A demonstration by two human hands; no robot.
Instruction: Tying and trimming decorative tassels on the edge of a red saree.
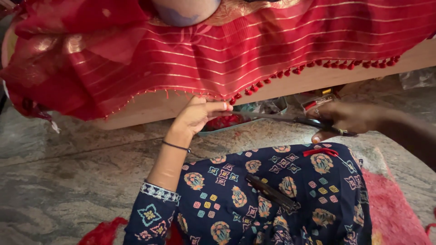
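Left hand [198, 115] pinches tasselled hem of red gold-striped woven cloth [236, 54], fingers closed on edge. Cloth drapes over pale wooden counter [313, 77], hem hanging past front edge. Right hand [347, 119] grips dark-handled scissors [290, 119], blades pointing toward left hand, just below hem. Flat dark strip [271, 192] lies on navy patterned lap.

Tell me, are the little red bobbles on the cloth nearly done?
About half. Bobbles already line the right part of the red cloth edge. The left hand pinches the edge by the last one while the right hand points scissors there. Leftwards, only loose threads hang.
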